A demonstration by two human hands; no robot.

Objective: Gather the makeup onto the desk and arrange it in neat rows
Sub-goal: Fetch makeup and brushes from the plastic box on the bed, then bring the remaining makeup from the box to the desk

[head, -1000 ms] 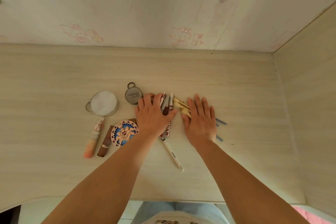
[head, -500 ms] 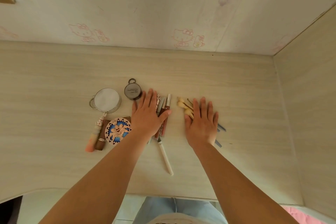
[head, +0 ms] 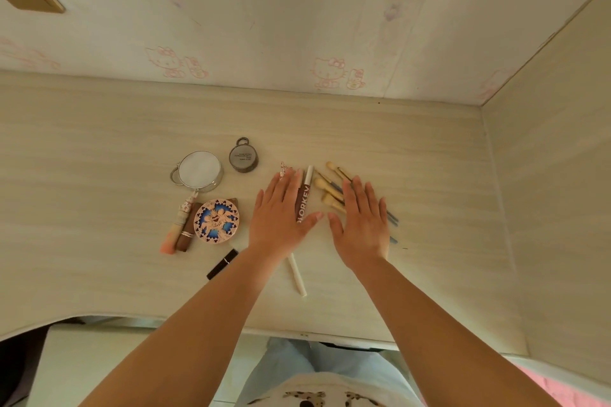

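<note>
Makeup lies on a pale wooden desk (head: 99,149). My left hand (head: 281,211) rests flat, fingers straight, over a bunch of lip tubes and pens; a brown lip gloss tube (head: 302,198) shows beside its thumb and a white pen (head: 297,276) sticks out below the wrist. My right hand (head: 362,218) lies flat on several brushes (head: 325,187) with yellow heads and blue handles. To the left sit a round mirror (head: 198,170), a grey compact (head: 244,155), a patterned blue compact (head: 216,221), a peach tube (head: 177,228), a brown lipstick (head: 186,235) and a black lipstick (head: 222,264).
A back wall (head: 297,26) with pink cartoon prints and a side panel (head: 555,192) on the right close in the desk. The desk's front edge (head: 297,332) runs just above my lap. A pink cloth (head: 568,390) shows at the bottom right corner.
Both hands have slid apart and flattened, parting the pens from the brushes. The lip gloss tube now lies bare between them, and a black lipstick shows by my left forearm.
</note>
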